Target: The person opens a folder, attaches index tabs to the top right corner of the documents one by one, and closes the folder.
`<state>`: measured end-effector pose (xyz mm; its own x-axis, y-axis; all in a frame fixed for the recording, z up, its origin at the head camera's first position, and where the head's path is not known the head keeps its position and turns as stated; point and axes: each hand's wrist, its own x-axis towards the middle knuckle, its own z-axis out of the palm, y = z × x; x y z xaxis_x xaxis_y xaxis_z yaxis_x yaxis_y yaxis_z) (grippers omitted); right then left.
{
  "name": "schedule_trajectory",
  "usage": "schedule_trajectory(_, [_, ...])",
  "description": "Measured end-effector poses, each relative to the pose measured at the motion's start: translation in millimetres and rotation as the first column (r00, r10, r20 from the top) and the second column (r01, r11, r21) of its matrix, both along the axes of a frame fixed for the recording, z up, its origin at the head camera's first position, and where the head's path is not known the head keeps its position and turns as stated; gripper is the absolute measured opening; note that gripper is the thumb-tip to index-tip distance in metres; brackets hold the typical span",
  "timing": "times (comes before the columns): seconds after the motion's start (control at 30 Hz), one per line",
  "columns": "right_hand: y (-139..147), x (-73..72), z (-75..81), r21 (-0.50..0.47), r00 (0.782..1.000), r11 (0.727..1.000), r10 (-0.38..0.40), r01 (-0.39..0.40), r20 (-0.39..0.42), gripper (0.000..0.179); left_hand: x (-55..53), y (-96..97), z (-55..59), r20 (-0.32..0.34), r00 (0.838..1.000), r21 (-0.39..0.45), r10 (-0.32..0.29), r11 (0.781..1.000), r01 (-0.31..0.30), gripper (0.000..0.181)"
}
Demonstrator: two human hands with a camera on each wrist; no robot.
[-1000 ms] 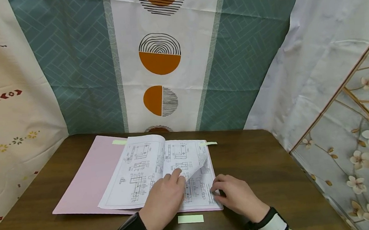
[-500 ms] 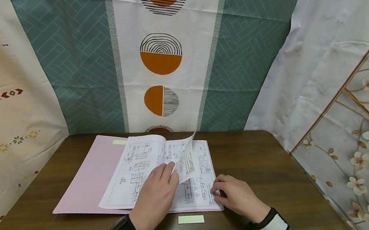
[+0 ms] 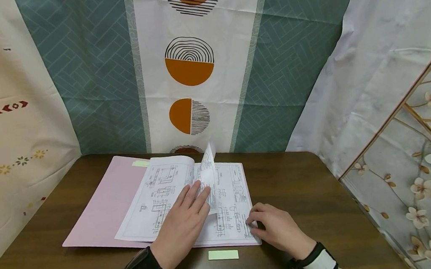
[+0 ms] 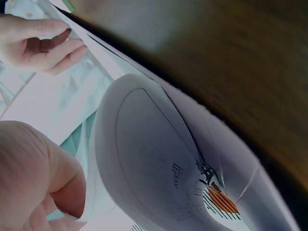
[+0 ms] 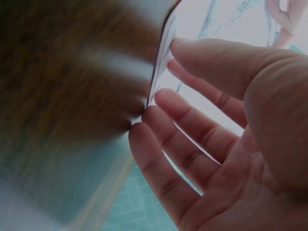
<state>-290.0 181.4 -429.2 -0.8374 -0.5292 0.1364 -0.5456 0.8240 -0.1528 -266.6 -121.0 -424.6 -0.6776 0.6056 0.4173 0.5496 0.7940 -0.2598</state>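
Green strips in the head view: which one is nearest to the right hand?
The near strip, on the table in front of the open booklet; the far strip lies on the pink folder.

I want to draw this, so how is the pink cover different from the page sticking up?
The pink cover is pink, but the page sticking up is white with black print. The cover lies nearly flat over the table, while the page stands raised and curved. Both belong to the same open booklet.
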Motion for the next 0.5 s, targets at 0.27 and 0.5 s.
schedule_trajectory(0.27, [0.7,0.4,-0.3,0.0,1.0,1.0,-0.002,0.002,0.008,0.02,-4.2,-3.9,-5.0,-0.014,1.0,-0.024,-0.006,1.0,0.005,0.04])
schedule_trajectory(0.5, [0.5,0.8,-0.8,-0.01,1.0,1.0,0.002,-0.002,0.004,0.02,-3.6,-7.2,-7.6,-0.031,0.999,-0.021,0.031,0.999,-0.032,0.035])
